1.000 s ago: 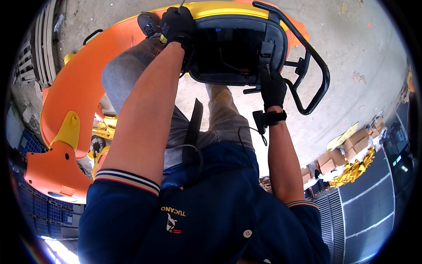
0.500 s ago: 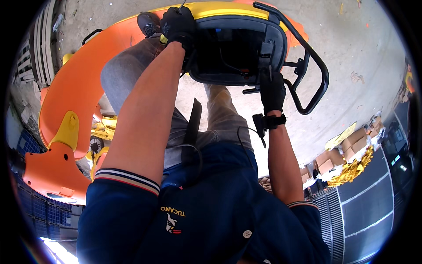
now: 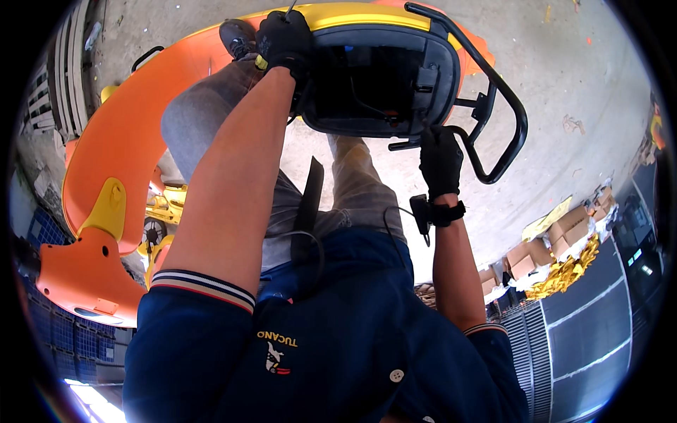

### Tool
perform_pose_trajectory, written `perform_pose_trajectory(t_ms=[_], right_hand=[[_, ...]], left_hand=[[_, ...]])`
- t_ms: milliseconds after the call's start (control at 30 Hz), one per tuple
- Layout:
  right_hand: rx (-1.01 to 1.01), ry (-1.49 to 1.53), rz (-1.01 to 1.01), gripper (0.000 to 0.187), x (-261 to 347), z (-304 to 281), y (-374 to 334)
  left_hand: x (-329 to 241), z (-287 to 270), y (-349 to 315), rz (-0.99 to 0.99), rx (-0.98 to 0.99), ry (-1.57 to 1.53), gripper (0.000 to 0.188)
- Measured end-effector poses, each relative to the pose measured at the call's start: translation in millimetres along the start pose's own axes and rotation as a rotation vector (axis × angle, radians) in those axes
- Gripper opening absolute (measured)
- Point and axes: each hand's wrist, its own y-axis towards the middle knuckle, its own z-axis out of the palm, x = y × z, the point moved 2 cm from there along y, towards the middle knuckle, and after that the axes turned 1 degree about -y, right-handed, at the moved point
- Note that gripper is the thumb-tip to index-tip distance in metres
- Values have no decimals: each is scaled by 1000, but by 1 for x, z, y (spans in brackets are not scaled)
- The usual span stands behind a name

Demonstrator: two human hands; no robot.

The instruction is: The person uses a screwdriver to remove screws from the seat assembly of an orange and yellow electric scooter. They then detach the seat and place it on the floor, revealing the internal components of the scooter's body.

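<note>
A curved orange body (image 3: 113, 148) sweeps left of the open black compartment (image 3: 367, 37); a black tubular rail (image 3: 522, 121) stands right of it. Near the compartment's lower right corner, whether the right hand (image 3: 441, 158) grips anything I cannot tell; at its left edge, the left hand (image 3: 284, 37) clamps a metal-shafted tool (image 3: 290, 8).

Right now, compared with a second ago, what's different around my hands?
Your right hand has drawn back toward your body, away from the right side of the black-rimmed compartment; whether it let go of anything is unclear. Your left hand, with a thin metal rod sticking out, and the black tube handle stayed put.
</note>
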Motion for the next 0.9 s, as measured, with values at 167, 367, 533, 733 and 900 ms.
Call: perform_pose_trajectory(t_ms=[167, 367, 533, 733, 900], right_hand=[[-75, 31, -15, 20, 3, 3, 1], [-60, 130, 70, 23, 14, -7, -4], [-97, -74, -118, 21, 4, -11, -8], [-372, -103, -410, 14, 21, -13, -9], [-15, 512, 531, 25, 24, -11, -10]], left_hand=[[3, 2, 1, 1, 2, 2, 37], [1, 0, 0, 3, -3, -6, 37], [0, -1, 0, -2, 1, -18, 37], [5, 3, 2, 14, -10, -22, 37], [3, 0, 0, 6, -2, -24, 37]])
